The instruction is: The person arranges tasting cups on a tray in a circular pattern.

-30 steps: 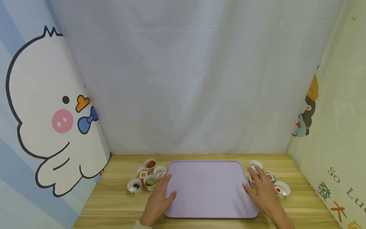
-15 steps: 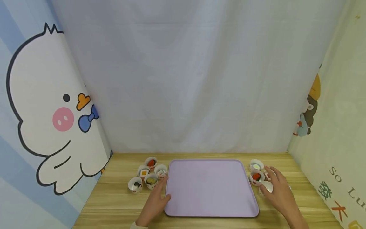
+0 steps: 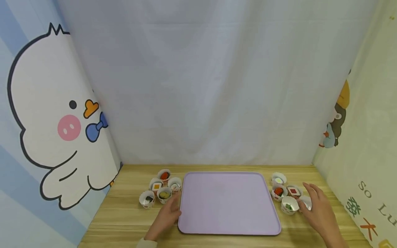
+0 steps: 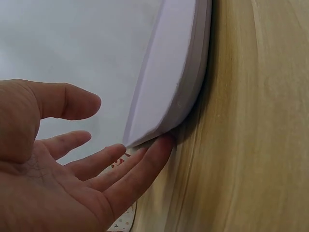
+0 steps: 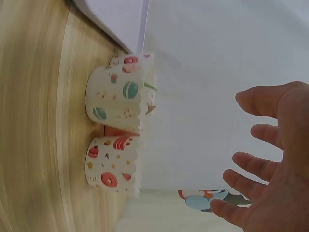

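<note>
Left hand (image 3: 165,217), loose-fingered, touches smooth, round-cornered lilac tray (image 3: 229,203); long axis runs rightward from it. Right hand (image 3: 320,210), spread and empty, is beside scalloped cups (image 5: 113,100).

On the pale yellow-green printed cloth (image 3: 369,137) at right stand the grey word "so" (image 3: 364,190), the grey letters "Lu" (image 3: 387,215), cut off by the view's edge, and the green character "發" (image 3: 352,206); the nearer orange-red character (image 3: 368,227) is unclear.

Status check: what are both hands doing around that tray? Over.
Left hand at left edge of purple tray, not gripping. Right hand empty, near paper cups. Tray flat on table; cups flank it both sides.
</note>
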A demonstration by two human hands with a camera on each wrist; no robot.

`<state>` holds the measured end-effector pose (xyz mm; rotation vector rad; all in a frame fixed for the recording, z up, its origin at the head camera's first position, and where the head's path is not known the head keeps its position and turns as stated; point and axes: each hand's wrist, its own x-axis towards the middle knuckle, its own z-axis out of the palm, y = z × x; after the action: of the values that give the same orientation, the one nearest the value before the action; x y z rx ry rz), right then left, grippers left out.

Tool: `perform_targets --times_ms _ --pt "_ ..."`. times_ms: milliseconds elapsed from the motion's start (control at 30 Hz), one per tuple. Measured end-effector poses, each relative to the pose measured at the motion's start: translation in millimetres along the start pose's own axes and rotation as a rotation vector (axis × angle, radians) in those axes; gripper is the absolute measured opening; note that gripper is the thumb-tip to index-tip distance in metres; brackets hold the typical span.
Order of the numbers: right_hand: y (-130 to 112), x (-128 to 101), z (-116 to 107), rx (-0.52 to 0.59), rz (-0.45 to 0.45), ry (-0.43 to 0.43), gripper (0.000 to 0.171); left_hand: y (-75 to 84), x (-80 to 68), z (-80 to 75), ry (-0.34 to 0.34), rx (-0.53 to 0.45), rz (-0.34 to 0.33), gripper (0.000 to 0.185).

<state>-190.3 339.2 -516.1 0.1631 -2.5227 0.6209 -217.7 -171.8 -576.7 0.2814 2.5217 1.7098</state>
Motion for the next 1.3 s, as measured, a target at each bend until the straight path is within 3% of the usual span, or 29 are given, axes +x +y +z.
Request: perform_targets --times_ms 200,400,600,800,967,1200,1300 --pt "14 -3 -7 -0.044 0.052 -0.022 0.065 -9.0 2.9 -0.6 -0.047 -0.154 -0.049 0.074" --pt "22 -5 -8 -0.05 0.098 -0.047 0.064 -15.3 7.2 0.1 -0.011 -0.17 -0.103 0.076" --pt "33 -6 -9 -0.077 0.15 -0.055 0.062 -19.3 11.2 1.3 -0.015 -0.202 -0.103 0.075" --pt "41 -6 -12 -0.048 0.223 -0.149 0.067 -22.0 14.0 2.8 -0.018 -0.21 -0.137 0.073" --pt "48 -5 -13 0.019 0.249 -0.197 0.076 -22.8 16.4 3.3 -0.015 -0.208 -0.169 0.071" --pt "62 2 -4 0.376 0.432 -0.417 0.095 -25.4 17.8 4.0 -0.017 -0.2 -0.196 0.07" --pt "67 2 0 0.392 0.467 -0.448 0.098 -26.5 17.8 4.8 -0.018 -0.208 -0.204 0.07"
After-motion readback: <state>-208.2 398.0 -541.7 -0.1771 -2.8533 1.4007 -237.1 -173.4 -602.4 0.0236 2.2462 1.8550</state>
